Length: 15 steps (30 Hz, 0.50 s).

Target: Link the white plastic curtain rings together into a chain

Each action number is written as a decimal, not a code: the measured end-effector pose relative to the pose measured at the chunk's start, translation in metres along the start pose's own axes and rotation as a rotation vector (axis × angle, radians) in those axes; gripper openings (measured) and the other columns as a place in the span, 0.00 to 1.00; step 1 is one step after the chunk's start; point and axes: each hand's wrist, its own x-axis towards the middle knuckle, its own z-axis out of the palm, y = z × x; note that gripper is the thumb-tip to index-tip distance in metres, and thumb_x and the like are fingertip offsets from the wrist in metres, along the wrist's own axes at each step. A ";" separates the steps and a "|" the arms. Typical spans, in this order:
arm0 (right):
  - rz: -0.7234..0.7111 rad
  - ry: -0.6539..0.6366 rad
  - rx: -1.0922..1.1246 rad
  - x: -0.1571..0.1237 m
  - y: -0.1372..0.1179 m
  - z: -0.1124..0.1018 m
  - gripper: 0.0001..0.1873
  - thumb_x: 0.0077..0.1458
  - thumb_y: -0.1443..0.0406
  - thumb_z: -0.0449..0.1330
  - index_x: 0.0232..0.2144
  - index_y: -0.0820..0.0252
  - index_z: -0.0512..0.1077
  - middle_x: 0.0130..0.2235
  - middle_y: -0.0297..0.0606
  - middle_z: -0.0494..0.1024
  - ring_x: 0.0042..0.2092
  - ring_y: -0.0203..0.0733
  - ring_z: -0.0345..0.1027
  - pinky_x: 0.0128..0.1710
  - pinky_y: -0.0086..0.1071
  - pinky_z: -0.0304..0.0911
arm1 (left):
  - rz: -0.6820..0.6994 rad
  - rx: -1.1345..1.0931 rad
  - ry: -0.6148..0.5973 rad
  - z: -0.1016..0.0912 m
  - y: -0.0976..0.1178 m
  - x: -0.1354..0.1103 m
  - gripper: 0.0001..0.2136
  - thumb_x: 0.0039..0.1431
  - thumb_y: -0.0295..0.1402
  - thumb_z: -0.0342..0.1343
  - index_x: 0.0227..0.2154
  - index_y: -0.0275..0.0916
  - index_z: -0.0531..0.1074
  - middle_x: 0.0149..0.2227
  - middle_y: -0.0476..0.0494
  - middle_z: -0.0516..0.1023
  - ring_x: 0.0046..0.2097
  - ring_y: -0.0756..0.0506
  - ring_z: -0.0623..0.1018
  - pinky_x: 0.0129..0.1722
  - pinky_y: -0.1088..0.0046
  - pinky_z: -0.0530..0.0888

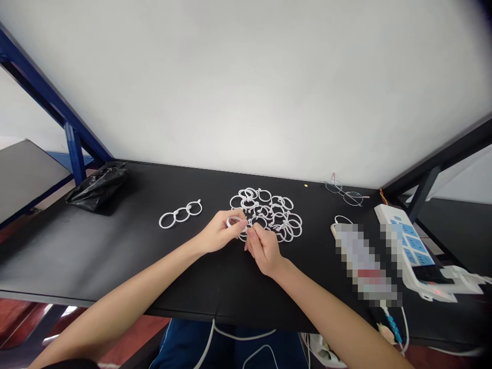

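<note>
My left hand (223, 231) is closed on a white plastic ring (233, 221), thumb and fingers pinching its rim. Close against it, my right hand (263, 248) is pinched at the ring's near side; its fingertips hide what exactly they grip. Behind both hands lies a loose pile of white rings (286, 218), each with a small knob or tab, overlapping one another. Left of my left hand, three rings joined in a row (181, 214) rest flat on the black table (126, 251).
A black plastic bag (100, 187) lies at the back left. Eyeglasses (348, 193) are at the back right, near a pixelated phone (365, 261) with a cable. A white power strip (409, 251) with plugs stands at the right edge. A white wall (246, 92) rises behind the table.
</note>
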 end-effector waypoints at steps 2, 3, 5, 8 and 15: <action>-0.008 -0.001 -0.022 0.000 -0.001 -0.001 0.17 0.68 0.63 0.46 0.25 0.55 0.56 0.17 0.25 0.59 0.19 0.33 0.59 0.24 0.29 0.60 | -0.005 -0.008 -0.010 0.000 0.001 0.000 0.17 0.64 0.44 0.51 0.28 0.35 0.67 0.23 0.51 0.66 0.26 0.52 0.66 0.27 0.76 0.66; -0.013 -0.002 -0.041 0.001 -0.001 -0.002 0.17 0.68 0.62 0.45 0.25 0.55 0.56 0.17 0.26 0.60 0.19 0.33 0.58 0.24 0.29 0.59 | -0.009 -0.012 -0.014 0.000 0.001 0.000 0.16 0.64 0.44 0.51 0.28 0.35 0.67 0.23 0.51 0.65 0.26 0.52 0.66 0.27 0.76 0.66; -0.031 -0.002 -0.090 0.002 -0.003 -0.003 0.17 0.68 0.62 0.45 0.25 0.55 0.56 0.17 0.26 0.60 0.19 0.32 0.57 0.22 0.29 0.57 | -0.018 -0.012 -0.023 -0.001 0.002 0.000 0.16 0.64 0.44 0.51 0.28 0.35 0.67 0.23 0.52 0.64 0.26 0.52 0.65 0.28 0.76 0.66; -0.058 -0.007 -0.150 0.005 -0.006 -0.005 0.17 0.68 0.62 0.45 0.24 0.55 0.54 0.18 0.27 0.61 0.18 0.32 0.55 0.20 0.29 0.53 | -0.035 0.021 -0.034 -0.003 0.004 0.000 0.16 0.64 0.44 0.50 0.27 0.35 0.67 0.23 0.52 0.63 0.27 0.52 0.64 0.29 0.76 0.67; -0.046 -0.004 -0.170 0.007 -0.010 -0.007 0.18 0.67 0.63 0.46 0.23 0.55 0.52 0.17 0.26 0.58 0.18 0.31 0.51 0.19 0.29 0.49 | -0.045 0.044 -0.022 -0.004 0.007 0.000 0.16 0.64 0.43 0.49 0.27 0.35 0.67 0.24 0.51 0.65 0.27 0.52 0.66 0.28 0.76 0.66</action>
